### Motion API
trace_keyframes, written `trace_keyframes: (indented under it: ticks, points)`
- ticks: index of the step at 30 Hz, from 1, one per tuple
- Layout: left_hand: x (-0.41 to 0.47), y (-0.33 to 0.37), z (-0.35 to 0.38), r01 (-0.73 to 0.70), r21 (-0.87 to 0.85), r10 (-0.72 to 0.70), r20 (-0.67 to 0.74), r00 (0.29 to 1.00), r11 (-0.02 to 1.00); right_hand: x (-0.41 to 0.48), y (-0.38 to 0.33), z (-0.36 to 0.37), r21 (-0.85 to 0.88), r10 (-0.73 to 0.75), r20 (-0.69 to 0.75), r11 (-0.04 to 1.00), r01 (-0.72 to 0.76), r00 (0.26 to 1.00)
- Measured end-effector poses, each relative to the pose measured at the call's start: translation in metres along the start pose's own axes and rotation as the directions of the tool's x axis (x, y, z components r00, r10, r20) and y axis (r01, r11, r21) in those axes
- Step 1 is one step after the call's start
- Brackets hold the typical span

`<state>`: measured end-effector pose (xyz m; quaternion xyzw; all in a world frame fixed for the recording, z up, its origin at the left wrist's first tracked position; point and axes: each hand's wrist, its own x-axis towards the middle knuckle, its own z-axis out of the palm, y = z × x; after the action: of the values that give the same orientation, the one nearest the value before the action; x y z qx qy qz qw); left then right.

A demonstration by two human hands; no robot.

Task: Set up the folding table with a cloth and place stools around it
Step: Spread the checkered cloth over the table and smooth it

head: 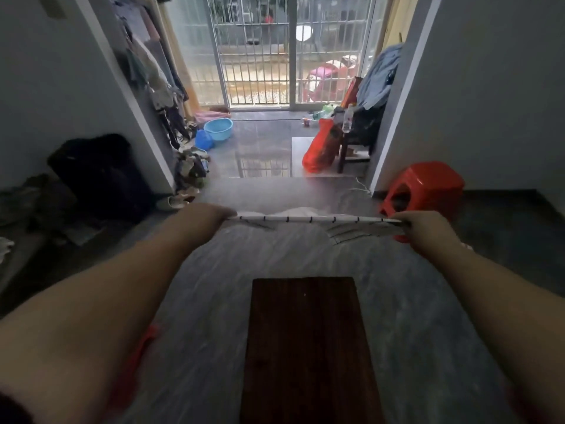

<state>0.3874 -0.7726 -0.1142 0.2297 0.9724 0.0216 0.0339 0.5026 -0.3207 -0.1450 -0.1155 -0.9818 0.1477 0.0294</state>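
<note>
1. My left hand [211, 217] and right hand [423, 229] are both clenched on the far edge of the cloth [305, 220], pulling it taut between them.
2. Containers: one blue basin [218, 129] on the floor by the barred door; I can't tell what's in it.
3. I count one red stool [426, 186] in clear view, just beyond my right hand.
4. One dark wooden table [305, 347] sits below and between my forearms, nearer to me than the stretched cloth edge.
</note>
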Motion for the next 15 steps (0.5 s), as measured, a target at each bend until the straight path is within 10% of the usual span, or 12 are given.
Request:
trace_keyframes:
  ticks: [15]
  points:
    - [-0.153, 0.028, 0.206, 0.081, -0.192, -0.05, 0.164, 0.985, 0.978, -0.189, 0.032, 0.148, 0.01, 0.168, 0.172, 0.985, -0.173, 0.971]
